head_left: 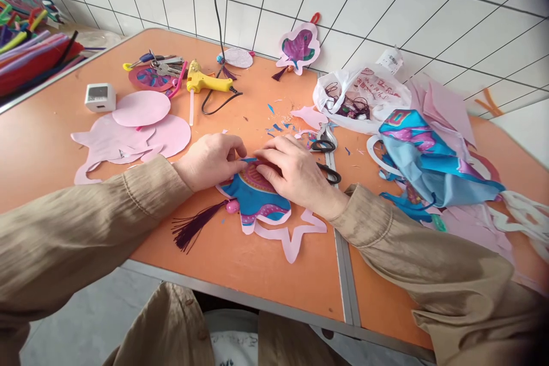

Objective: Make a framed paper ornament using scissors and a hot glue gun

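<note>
A blue patterned fabric piece point(257, 197) with a pink paper edge lies on the table in front of me. A dark purple tassel point(193, 226) with a pink bead point(232, 206) sticks out from its left side. My left hand point(214, 161) has its fingers curled closed at the piece's upper left edge. Across the upper right part, my right hand point(295, 174) bends its fingers over the top edge, thumb on the fabric. The fingertips are partly hidden. A pink star-shaped paper outline point(294, 240) lies partly under the piece. Beside my right hand are black-handled scissors point(328, 173).
A yellow glue gun point(210, 81) with a cord stands behind my left hand. Pink paper cutouts point(141, 108) and a white cube point(100, 97) lie left. At right are a plastic bag point(369, 97) and blue fabric point(429, 160). A finished tasselled ornament point(299, 48) leans on the wall.
</note>
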Demonstrator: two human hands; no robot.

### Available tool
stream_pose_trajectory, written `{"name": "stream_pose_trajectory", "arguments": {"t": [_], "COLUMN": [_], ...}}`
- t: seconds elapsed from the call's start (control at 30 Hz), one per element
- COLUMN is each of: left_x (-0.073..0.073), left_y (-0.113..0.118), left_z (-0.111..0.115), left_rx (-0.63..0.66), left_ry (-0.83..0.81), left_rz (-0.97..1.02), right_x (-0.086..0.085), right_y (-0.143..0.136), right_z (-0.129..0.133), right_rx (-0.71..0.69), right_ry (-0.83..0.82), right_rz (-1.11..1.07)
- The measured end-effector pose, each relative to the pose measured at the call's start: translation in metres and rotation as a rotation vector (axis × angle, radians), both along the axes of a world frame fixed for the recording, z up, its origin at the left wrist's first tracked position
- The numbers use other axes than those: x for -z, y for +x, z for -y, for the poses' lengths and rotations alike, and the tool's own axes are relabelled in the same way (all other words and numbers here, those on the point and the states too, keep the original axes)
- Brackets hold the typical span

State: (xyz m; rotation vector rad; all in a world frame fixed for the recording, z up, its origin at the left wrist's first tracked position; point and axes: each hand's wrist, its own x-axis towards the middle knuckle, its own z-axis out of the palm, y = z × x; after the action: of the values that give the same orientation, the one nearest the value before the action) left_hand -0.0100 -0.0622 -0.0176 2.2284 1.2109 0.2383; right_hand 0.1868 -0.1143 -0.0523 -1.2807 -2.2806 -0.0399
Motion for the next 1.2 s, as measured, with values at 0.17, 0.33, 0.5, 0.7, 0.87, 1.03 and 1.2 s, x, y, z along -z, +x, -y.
{"name": "stream_pose_trajectory", "arguments": {"t": [0.17, 0.33, 0.5, 0.7, 0.87, 1.03, 1.2], "left_x": [0.0, -0.002, -0.002, 0.0, -0.006, -0.011, -0.008], "left_y": [-0.002, -0.002, -0.003, -0.004, -0.003, -0.003, -0.003], "left_z": [-0.003, -0.003, -0.002, -0.002, -0.002, -0.001, -0.002], "left_rx": [-0.039, -0.045, -0.012, 0.007, -0.02, 0.0, 0.03], "left_ry": [-0.017, -0.007, 0.026, 0.05, 0.043, 0.042, -0.089], "left_rz": [0.079, 0.061, 0.012, 0.007, 0.027, 0.062, 0.093], "right_x": [0.0, 0.0, -0.001, -0.002, -0.003, -0.004, -0.004], "right_y": [-0.001, -0.001, -0.002, -0.001, 0.0, 0.001, 0.002], "right_z": [0.001, 0.001, 0.002, 0.002, 0.002, 0.001, 0.0], "right_rx": [0.04, 0.045, 0.105, 0.093, 0.07, 0.081, 0.066], "right_ry": [-0.005, -0.022, -0.004, -0.072, -0.169, -0.223, -0.229], "right_rz": [0.056, 0.016, -0.031, -0.115, -0.303, -0.5, -0.58]}}
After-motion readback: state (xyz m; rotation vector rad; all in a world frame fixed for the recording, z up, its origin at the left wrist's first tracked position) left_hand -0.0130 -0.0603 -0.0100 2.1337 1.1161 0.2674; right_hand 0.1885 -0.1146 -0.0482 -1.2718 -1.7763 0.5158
